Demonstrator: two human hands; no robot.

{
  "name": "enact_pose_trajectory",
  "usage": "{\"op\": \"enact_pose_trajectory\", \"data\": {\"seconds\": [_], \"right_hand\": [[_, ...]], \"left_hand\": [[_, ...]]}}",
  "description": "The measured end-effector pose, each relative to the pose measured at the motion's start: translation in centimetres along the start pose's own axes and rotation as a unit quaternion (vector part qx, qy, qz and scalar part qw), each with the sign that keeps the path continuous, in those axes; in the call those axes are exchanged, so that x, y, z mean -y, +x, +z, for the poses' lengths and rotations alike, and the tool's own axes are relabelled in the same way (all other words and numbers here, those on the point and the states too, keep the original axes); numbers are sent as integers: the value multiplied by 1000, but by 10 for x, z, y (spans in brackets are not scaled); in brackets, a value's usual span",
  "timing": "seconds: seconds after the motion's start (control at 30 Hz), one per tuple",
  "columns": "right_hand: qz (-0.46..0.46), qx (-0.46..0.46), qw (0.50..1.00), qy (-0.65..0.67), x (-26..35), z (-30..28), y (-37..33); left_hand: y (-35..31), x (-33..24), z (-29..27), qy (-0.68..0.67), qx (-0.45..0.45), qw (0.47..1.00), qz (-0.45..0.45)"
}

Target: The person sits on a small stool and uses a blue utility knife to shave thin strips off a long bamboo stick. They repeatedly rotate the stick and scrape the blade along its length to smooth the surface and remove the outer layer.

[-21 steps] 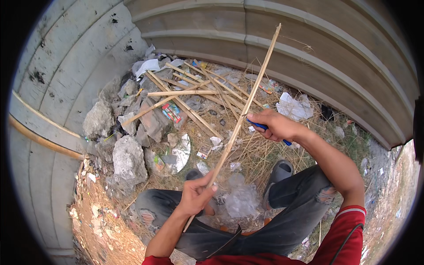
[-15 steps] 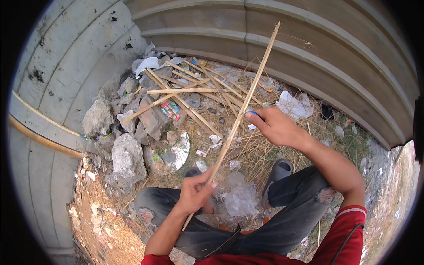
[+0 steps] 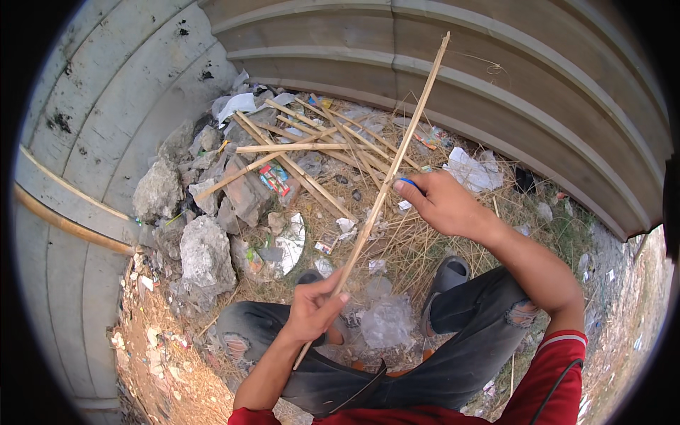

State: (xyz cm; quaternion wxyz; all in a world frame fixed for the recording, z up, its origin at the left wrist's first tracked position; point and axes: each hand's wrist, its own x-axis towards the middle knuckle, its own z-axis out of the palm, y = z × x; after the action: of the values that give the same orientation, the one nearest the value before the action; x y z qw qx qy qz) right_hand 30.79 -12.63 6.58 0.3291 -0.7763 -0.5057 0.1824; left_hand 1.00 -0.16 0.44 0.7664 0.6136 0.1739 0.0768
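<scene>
A long thin bamboo strip runs from near my lap up toward the wall at the upper right. My left hand grips its lower end. My right hand is closed around a small blue-handled tool, pressed against the strip about midway along it. I squat in grey jeans and grey shoes over the ground.
A pile of split bamboo sticks lies ahead among grey rocks, plastic wrappers and dry straw. A crumpled clear plastic bag sits between my feet. Concrete walls enclose the corner; a pole leans at the left.
My right hand has slid slightly down and inward along the strip, hiding most of the blue tool. The left hand keeps its grip on the lower end.
</scene>
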Motion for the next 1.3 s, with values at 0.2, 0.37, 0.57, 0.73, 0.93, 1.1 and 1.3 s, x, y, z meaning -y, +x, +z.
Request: {"op": "enact_pose_trajectory", "data": {"seconds": [0.2, 0.37, 0.57, 0.73, 0.93, 1.1, 1.3], "right_hand": [[94, 126, 974, 161, -9, 2, 1], [145, 173, 937, 265, -12, -2, 3], [-3, 20, 1000, -3, 9, 3, -3], [100, 115, 979, 134, -1, 5, 0], [87, 92, 983, 134, 5, 6, 1], [7, 15, 1000, 12, 13, 9, -3], [113, 129, 966, 193, -7, 16, 2]], "left_hand": [[-7, 5, -7, -12, 6, 1000, -6], [-7, 2, -7, -29, 16, 999, -7], [-5, -1, -5, -18, -4, 1000, -12], [-8, 3, -10, -24, 6, 1000, -17], [-8, -3, -9, -28, 5, 999, -18], [-6, -4, -10, -2, -3, 1000, -14], [-9, -1, -13, -8, 9, 1000, -16]]}}
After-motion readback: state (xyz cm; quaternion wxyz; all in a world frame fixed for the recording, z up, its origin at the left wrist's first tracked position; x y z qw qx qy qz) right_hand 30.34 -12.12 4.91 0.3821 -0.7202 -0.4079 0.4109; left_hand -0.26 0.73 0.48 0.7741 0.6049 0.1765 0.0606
